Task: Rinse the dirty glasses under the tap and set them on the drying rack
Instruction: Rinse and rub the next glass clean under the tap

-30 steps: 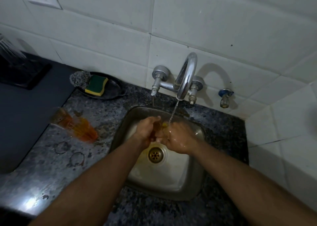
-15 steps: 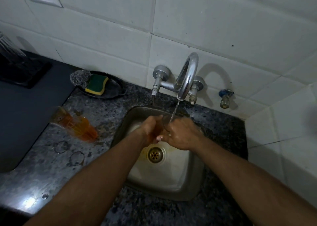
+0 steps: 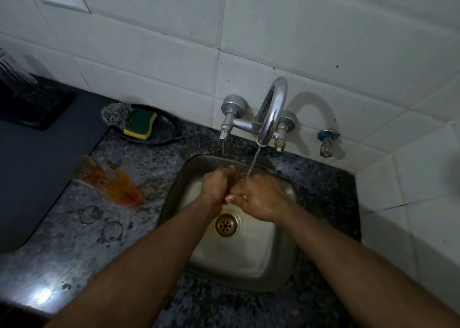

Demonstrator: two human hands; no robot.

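Note:
Water runs from the chrome tap [image 3: 270,113] into the steel sink [image 3: 249,253]. Over the basin my left hand [image 3: 216,183] and my right hand [image 3: 261,198] both grip a small clear glass [image 3: 239,178], which is mostly hidden between them. The stream falls onto the glass at my right hand's fingers. Two more glasses [image 3: 112,180] with orange liquid in them stand on the counter left of the sink. The dark drying rack [image 3: 27,101] sits at the far left, with a clear glass on it at the frame edge.
A black dish [image 3: 164,131] behind the orange glasses holds a green-yellow sponge [image 3: 140,123] and a steel scrubber [image 3: 114,113]. A dark mat [image 3: 37,168] covers the counter's left part. A small valve [image 3: 327,142] sticks out of the tiled wall right of the tap.
Both hands stay under the stream with the glass; they have shifted slightly and turned it a little. Nothing else has moved.

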